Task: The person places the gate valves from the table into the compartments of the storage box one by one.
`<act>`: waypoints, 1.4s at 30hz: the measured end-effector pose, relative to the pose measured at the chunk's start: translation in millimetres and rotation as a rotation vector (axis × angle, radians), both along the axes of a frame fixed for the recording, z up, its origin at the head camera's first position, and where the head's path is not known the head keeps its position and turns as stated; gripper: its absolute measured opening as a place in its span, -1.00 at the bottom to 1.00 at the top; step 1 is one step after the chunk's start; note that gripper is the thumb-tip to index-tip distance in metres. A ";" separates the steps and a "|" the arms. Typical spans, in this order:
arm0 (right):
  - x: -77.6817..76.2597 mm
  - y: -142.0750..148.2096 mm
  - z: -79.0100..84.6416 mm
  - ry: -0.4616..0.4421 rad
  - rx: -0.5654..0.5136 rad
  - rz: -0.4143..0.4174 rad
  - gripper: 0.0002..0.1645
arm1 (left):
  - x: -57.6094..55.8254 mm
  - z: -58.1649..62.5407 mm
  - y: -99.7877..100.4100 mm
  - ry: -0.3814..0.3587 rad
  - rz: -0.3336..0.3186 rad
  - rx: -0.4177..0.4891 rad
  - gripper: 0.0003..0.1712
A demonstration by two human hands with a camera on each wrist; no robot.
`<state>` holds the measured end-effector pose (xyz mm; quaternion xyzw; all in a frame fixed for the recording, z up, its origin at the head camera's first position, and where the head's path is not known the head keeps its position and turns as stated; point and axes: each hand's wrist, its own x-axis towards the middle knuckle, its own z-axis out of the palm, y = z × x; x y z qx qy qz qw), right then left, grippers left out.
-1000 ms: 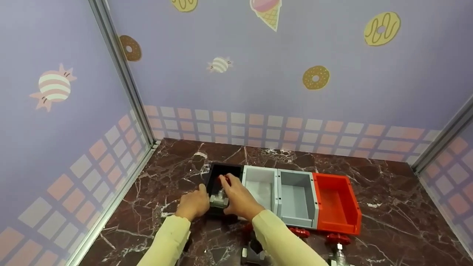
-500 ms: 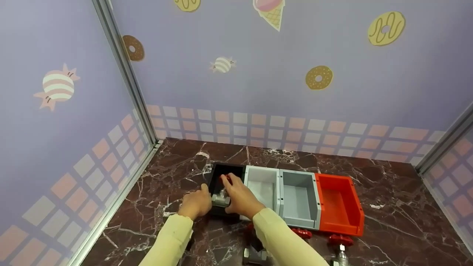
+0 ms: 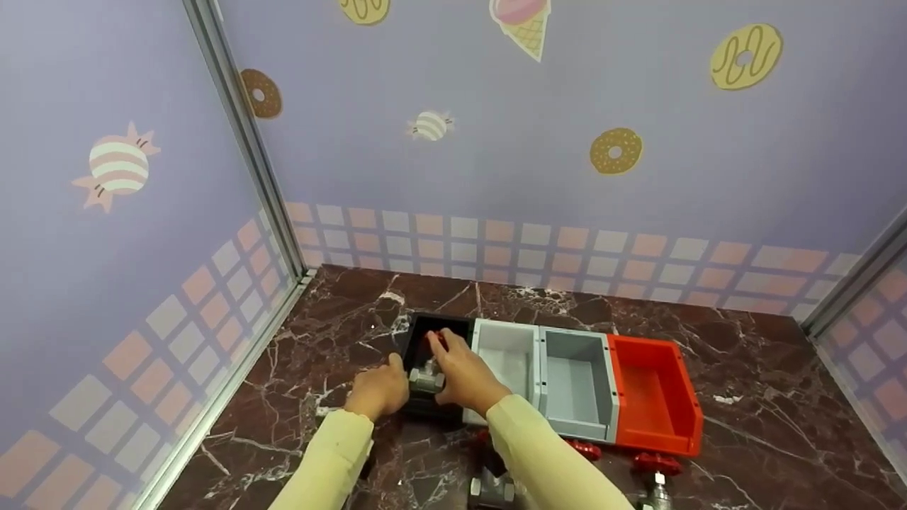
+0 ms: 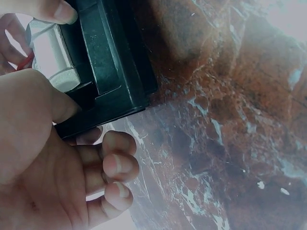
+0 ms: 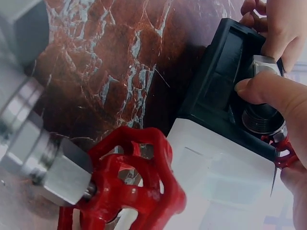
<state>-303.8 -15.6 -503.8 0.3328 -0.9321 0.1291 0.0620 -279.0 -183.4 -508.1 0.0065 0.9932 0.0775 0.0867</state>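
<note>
A metal gate valve [image 3: 426, 380] with a red handwheel sits inside the black bin [image 3: 443, 318], the leftmost of the row. My right hand [image 3: 469, 375] holds this valve, its fingers at the red wheel and its thumb [image 5: 252, 88] against the body. On the bin's left side, my left hand [image 3: 380, 388] grips the wall: in the left wrist view the thumb goes over the edge, while the other fingers [image 4: 120, 165] curl outside. The valve's underside is hidden by the bin and hands.
Right of the black bin stand a white bin [image 3: 504, 354], a grey bin [image 3: 570, 379] and a red bin [image 3: 648, 386]. In front lie more valves, one with a red handwheel [image 3: 655, 464], another partly behind the right sleeve [image 3: 560, 460]. Patterned walls enclose the marbled surface [image 3: 751, 397].
The whole head view has shifted slightly, so everything appears a little farther right. Both hands, the valve and the black bin keep nearly the same places relative to one another.
</note>
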 end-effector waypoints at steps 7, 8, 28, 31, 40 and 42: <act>-5.3 -1.6 -2.0 -0.027 0.002 -0.019 0.31 | 0.0 0.1 1.0 0.010 0.000 0.009 -0.80; -5.8 -1.8 -2.2 -0.034 0.004 -0.021 0.31 | 0.0 -0.1 0.9 0.011 0.001 0.009 -0.79; -10.0 -7.4 -0.3 -0.077 0.027 0.006 0.25 | 1.4 -2.8 0.7 0.032 0.031 0.022 -0.73; -10.7 -8.1 -0.6 -0.088 0.037 0.004 0.25 | 1.3 -3.0 1.3 0.036 0.028 0.018 -0.71; -13.5 -11.9 -4.9 -0.080 0.062 0.003 0.25 | 2.7 -2.3 0.8 0.040 0.034 0.020 -0.69; -13.9 -12.7 -5.8 -0.066 0.080 0.005 0.24 | 2.7 -2.7 0.3 0.038 0.034 0.016 -0.70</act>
